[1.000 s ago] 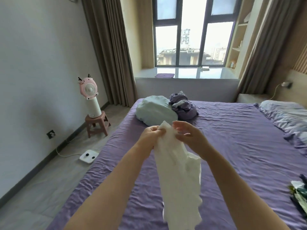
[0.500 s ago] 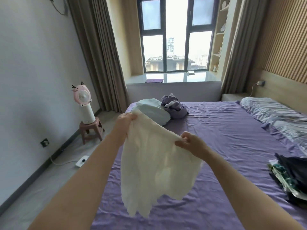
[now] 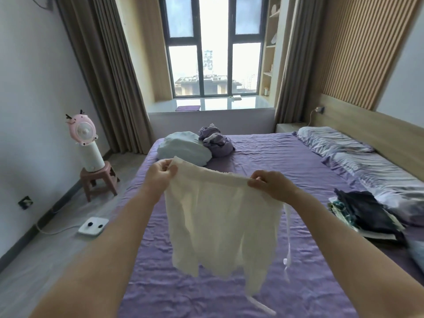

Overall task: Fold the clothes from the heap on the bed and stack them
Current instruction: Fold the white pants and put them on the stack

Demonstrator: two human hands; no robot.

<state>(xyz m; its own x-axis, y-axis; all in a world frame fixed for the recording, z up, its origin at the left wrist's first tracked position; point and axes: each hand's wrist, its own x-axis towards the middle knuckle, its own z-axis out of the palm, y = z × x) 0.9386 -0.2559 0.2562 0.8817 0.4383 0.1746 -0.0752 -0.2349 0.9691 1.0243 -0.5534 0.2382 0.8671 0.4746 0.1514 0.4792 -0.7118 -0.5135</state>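
**White garment held up over the bed**

While the thin, sheer white garment (image 3: 220, 216) hangs in the air above the purple bedsheet (image 3: 286, 157), each hand pinches one end of its top edge: the left hand (image 3: 160, 174) at the left corner, the right hand (image 3: 268, 182) at the right, fingers curled tight onto the cloth. The hands are well apart, so the edge is stretched between them and the body drapes freely below.

The likely trouble is in the loose parts — a narrow white strap (image 3: 288, 239) dangles at the right side and another trails off at the bottom. Laid down carelessly, these could tuck under the fabric and leave a lumpy fold. The cloth looks light and slippery, so a weak pinch could let one corner drop.

The sheet is creased but flat. A folded stack of dark and patterned clothes (image 3: 367, 214) lies to the right near the striped grey pillows (image 3: 358, 154); a pale blue bundle (image 3: 183, 150) and a crumpled purple bundle (image 3: 215, 141) sit at the far corner. Off the bed — a pink fan (image 3: 82, 131) on a small stool (image 3: 98, 180), brown curtains and a tall window.
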